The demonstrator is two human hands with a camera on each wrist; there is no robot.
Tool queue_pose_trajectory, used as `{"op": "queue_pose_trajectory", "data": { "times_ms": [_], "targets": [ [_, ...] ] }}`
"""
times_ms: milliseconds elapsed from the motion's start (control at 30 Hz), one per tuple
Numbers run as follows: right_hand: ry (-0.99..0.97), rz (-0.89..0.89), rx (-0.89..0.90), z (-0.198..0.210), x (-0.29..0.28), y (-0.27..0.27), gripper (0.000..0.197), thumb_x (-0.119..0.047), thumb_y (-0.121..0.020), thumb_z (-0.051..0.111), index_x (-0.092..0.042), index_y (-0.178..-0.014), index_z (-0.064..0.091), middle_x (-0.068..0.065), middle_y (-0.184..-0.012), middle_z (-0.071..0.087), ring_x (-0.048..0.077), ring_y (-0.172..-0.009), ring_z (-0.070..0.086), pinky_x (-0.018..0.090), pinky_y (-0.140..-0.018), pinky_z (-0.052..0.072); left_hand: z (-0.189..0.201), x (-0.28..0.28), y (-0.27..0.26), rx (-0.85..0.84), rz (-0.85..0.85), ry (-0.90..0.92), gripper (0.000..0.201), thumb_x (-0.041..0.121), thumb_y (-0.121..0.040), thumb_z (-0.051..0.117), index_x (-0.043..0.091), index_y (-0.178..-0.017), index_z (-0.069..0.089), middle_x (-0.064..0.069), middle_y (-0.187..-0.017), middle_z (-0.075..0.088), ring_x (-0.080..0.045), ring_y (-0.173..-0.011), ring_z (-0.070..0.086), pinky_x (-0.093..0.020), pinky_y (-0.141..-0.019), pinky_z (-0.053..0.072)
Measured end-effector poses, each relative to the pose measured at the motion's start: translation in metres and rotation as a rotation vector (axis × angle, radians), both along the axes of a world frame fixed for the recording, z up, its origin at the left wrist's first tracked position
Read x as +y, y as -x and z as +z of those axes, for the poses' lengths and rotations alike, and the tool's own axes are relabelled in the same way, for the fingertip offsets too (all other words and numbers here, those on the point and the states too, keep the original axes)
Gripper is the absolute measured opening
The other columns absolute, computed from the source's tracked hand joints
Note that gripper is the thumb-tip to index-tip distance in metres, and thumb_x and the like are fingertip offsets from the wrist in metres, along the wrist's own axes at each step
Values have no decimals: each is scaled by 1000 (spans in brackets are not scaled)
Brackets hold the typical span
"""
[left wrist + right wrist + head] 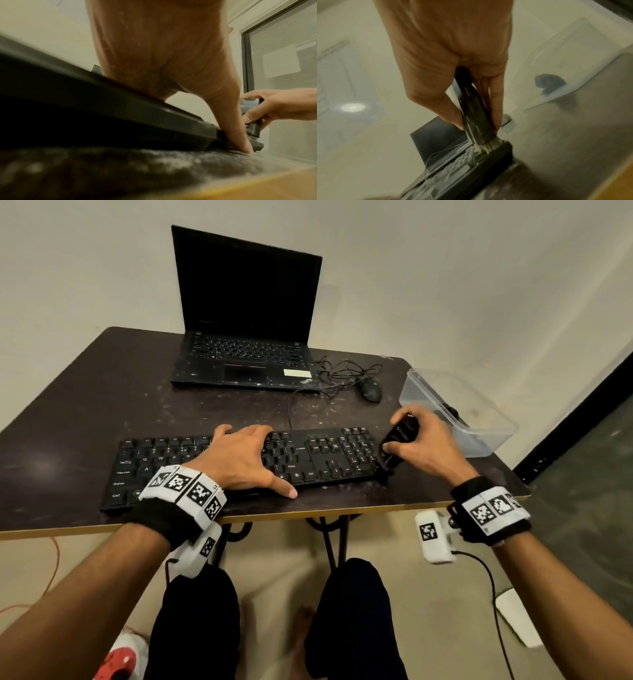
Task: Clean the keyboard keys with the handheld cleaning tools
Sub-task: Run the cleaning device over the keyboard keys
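A black keyboard (325,453) lies near the front of a dark, dusty table (85,405). My left hand (239,460) rests flat over its middle keys with fingers spread, and the thumb (236,128) reaches down to the table at the keyboard's front edge. My right hand (421,440) grips a black cleaning brush (399,440) at the keyboard's right end. In the right wrist view the brush (474,111) is pinched between thumb and fingers, and its pale bristles (489,147) touch the right edge of the keyboard (471,169).
An open black laptop (246,313) stands at the back, with a wired mouse (370,389) and tangled cable to its right. A clear plastic container (459,412) sits at the table's right edge, just behind my right hand. The table's front edge (308,513) is close to the keyboard.
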State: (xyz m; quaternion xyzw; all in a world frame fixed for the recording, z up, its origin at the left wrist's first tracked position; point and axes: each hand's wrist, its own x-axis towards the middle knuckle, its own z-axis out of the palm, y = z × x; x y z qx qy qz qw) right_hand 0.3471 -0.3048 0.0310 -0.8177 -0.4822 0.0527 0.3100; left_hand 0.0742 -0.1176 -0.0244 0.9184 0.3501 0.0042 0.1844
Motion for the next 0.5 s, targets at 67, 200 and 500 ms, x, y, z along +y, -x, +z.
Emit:
{"op": "queue_pose_trajectory", "data": {
  "times_ms": [67, 200, 500],
  "targets": [
    [-2, 119, -6, 0, 19, 25, 39, -18, -79, 85, -34, -103, 59, -12, -98, 66, 18, -94, 68, 33, -81, 57, 1, 0, 0, 13, -9, -7, 158, 108, -35, 56, 21, -164, 28, 0, -169, 40, -21, -154, 39, -54, -131, 3],
    [54, 374, -87, -5, 57, 84, 40, -17, -77, 80, -35, -104, 56, -10, -86, 68, 15, -78, 67, 30, -68, 51, 3, 1, 2, 18, -3, -4, 157, 108, -32, 55, 23, -162, 31, 2, -164, 45, -19, -149, 43, -53, -130, 5],
    [93, -14, -93, 3, 43, -5, 38, -8, -82, 77, -23, -111, 57, -3, -95, 64, 25, -94, 68, 42, -81, 61, -1, 0, 2, -9, -6, 3, 156, 107, -34, 56, 23, -163, 30, 2, -166, 43, -19, -151, 41, -53, -130, 4]
  ]
}}
